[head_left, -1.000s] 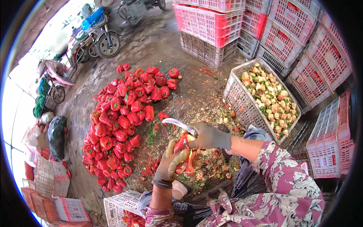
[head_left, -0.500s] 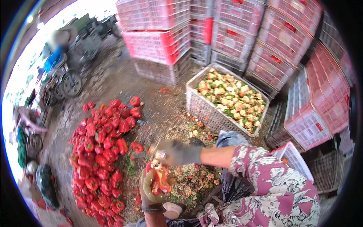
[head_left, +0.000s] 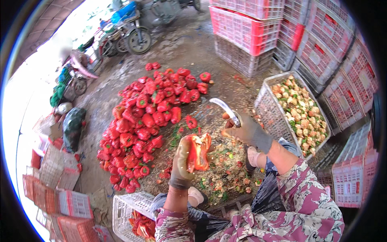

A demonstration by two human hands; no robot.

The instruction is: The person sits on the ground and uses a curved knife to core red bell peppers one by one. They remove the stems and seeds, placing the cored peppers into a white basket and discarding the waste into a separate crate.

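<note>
My left hand, in a stained work glove, grips an opened red pepper with its cut inside showing. To the upper right, apart from the pepper, my right hand, also gloved, holds a curved knife with the blade pointing up and left. A large pile of red peppers lies on the floor beyond my left hand. Pepper scraps are strewn below my hands. A crate of cut red peppers stands by my left forearm.
A crate heaped with pale cores stands at the right. Stacked plastic crates line the back and right. Motorbikes stand at the back left. A dark bulging sack and more crates are on the left.
My right hand has drawn away from the pepper to the upper right with the knife. The pepper in my left hand now lies opened, and the view has swung about between frames.
</note>
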